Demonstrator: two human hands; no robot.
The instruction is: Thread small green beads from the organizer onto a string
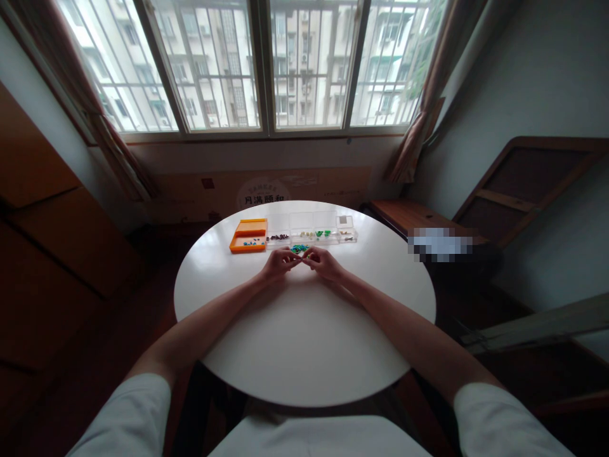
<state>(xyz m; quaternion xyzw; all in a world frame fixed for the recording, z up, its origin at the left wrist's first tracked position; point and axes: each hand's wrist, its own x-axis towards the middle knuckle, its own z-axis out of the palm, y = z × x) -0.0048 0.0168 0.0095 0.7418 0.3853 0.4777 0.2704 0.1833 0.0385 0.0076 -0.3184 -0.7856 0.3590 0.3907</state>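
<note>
Several open, rectangular containers stand near the desk's (pixel 304 343) far edge: an orange plastic case (pixel 251 225) holding blue pieces (pixel 254 244), and clear boxes (pixel 328 241) holding dark, cream and green pieces. A blue-green pile (pixel 300 248), partly hidden, lies nearer the desk's centre. Left hand (pixel 281 261) and right hand (pixel 320 261): grip narrowed to a pinch, fingertips meeting; full closure and any held piece cannot be told.

The smooth counter (pixel 304 343) has a glossy finish that catches pale light; the orange box (pixel 248 250) looks like plastic, and the clear trays (pixel 301 220) like thin, shiny, see-through plastic. The person's sleeves (pixel 137 406) are soft, matt cloth, and the curtains (pixel 114 152) are folded fabric. The window panes (pixel 309 63) look like glass, the printed panel (pixel 190 190) like matt cardboard, the cabinet (pixel 38 254) like smooth wood.
</note>
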